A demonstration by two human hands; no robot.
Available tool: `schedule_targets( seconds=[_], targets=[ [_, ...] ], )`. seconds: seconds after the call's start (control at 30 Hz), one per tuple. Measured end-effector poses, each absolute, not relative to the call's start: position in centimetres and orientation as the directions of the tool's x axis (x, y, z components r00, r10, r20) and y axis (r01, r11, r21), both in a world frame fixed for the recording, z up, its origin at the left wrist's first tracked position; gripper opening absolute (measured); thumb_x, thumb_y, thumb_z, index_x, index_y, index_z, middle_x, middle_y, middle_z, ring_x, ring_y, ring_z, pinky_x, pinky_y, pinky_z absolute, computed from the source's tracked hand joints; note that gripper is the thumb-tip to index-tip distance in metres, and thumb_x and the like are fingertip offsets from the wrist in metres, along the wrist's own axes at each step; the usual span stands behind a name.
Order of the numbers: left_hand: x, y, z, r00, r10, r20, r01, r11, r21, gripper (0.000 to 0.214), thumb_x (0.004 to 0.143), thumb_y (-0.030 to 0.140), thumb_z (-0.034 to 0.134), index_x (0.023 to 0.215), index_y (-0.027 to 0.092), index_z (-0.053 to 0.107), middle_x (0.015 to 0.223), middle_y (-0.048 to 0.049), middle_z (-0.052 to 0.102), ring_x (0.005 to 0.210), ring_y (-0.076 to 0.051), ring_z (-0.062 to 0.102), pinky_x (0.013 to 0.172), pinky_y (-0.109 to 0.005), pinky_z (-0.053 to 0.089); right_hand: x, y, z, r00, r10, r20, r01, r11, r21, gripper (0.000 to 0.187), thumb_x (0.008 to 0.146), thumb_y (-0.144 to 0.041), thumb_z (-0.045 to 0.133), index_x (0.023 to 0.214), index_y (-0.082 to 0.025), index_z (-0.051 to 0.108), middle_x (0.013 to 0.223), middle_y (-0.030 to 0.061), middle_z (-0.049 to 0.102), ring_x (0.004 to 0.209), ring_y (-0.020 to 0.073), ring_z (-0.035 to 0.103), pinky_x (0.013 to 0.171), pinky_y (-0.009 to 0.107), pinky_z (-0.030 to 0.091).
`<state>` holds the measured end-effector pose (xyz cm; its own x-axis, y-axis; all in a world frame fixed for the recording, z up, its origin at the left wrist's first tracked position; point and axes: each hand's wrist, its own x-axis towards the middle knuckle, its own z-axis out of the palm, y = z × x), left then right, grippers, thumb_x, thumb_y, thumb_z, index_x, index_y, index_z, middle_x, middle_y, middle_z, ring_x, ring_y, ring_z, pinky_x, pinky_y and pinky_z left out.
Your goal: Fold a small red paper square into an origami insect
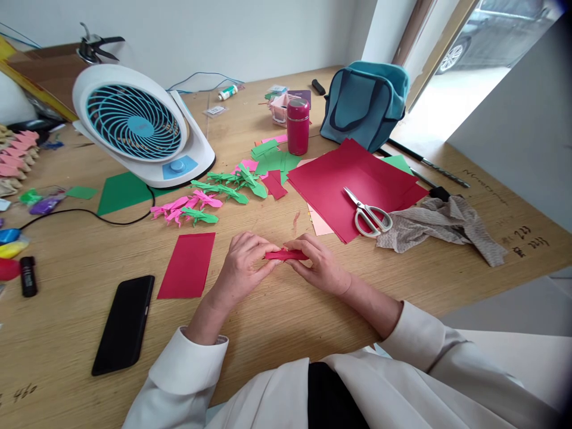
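Observation:
Between my two hands is a narrow folded strip of red paper [286, 255], held just above the wooden table. My left hand [245, 262] pinches its left end between thumb and fingers. At the other end, my right hand [318, 263] grips it the same way. The fingers cover both ends of the strip. To the left lies a flat stack of red paper rectangles [187, 265]. Beyond the hands, several folded green paper figures [230, 189] and pink paper figures [185, 205] are grouped together. White-handled scissors [370, 215] rest on large red sheets [344, 179].
A black phone [124, 325] lies at the left front. Behind stands a white and blue fan [143, 128], its black cord [102, 217] crossing the table. A red flask [298, 128], a blue bag [366, 104] and a crumpled cloth [440, 226] occupy the right side.

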<state>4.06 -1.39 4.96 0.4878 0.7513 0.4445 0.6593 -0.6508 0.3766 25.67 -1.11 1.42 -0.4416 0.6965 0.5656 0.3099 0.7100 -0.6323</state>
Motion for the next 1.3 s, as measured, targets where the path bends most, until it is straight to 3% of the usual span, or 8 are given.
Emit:
schedule_targets(
  seconds=[0.17,0.47,0.77,1.3],
  targets=[
    [4.1,-1.4,4.9,0.475,0.772,0.424,0.68,-0.627,0.381,0.013,0.089,0.025,0.065,0.102,0.023,0.068,0.092,-0.0029,0.067,0.093,-0.02,0.058,0.097,-0.042,0.042,25.7,-1.0,1.2,-0.448,0.714,0.538,0.326,0.691,-0.645,0.032,0.094,-0.022,0.058,0.125,-0.02,0.051,0.103,0.0099,0.063,0.093,0.0209,0.063,0.081,0.037,0.056],
    [3.2,-0.5,4.1,0.395,0.824,0.406,0.725,-0.551,0.414,0.011,0.09,0.026,0.064,0.099,0.023,0.069,0.094,-0.0028,0.068,0.095,-0.021,0.059,0.09,-0.038,0.043,26.4,-0.3,1.5,-0.421,0.751,0.51,0.379,0.656,-0.653,0.056,0.09,-0.041,0.065,0.138,-0.022,0.042,0.119,0.0125,0.06,0.112,0.0272,0.058,0.096,0.047,0.052],
    [-2.4,5.3,3.3,0.293,0.876,0.382,0.84,-0.427,0.335,0.013,0.086,0.027,0.067,0.098,0.024,0.071,0.099,-0.0035,0.065,0.103,-0.024,0.057,0.097,-0.041,0.043,26.6,-0.4,1.7,-0.427,0.75,0.505,0.421,0.659,-0.623,0.051,0.092,-0.036,0.062,0.137,-0.022,0.042,0.119,0.0131,0.057,0.113,0.027,0.056,0.096,0.046,0.051],
    [-7.3,12.6,3.0,0.406,0.883,0.237,0.852,-0.46,0.252,0.021,0.084,0.027,0.064,0.102,0.025,0.074,0.112,-0.0064,0.066,0.11,-0.027,0.055,0.102,-0.047,0.038,26.3,-0.8,1.8,-0.536,0.752,0.383,0.444,0.637,-0.63,0.04,0.093,-0.033,0.06,0.13,-0.022,0.05,0.12,0.0128,0.058,0.11,0.0264,0.059,0.094,0.045,0.052]
  ],
)
